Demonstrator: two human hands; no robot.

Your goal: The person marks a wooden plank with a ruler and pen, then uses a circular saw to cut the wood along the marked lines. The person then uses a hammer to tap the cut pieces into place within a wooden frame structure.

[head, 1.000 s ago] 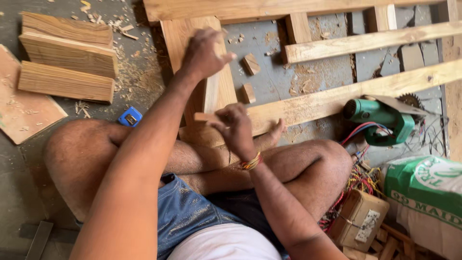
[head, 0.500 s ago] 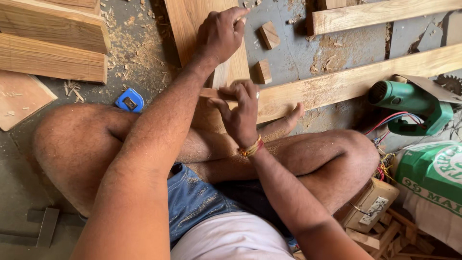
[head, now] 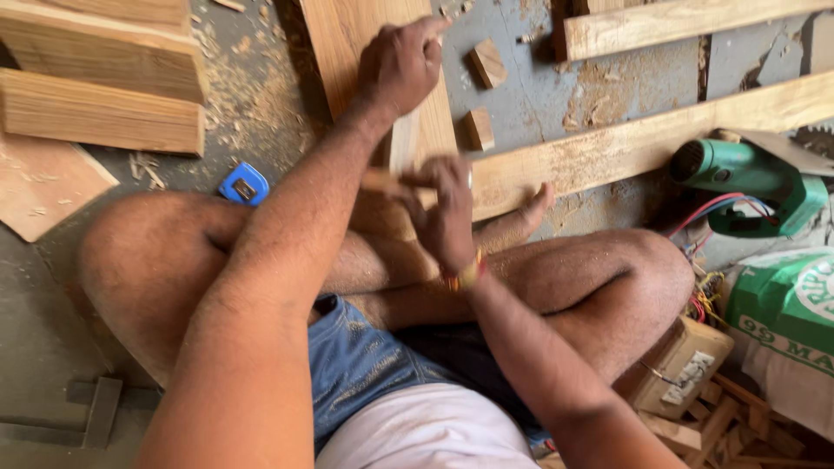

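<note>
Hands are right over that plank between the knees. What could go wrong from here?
1. The left hand presses on the upright plank while the right hand holds a small wooden-handled tool beside it; a slip might hit the bare legs below.
2. The bare foot lies against the long board, so splinters or pinching seem possible.
3. The green power tool trails loose wires near the knee.
</note>
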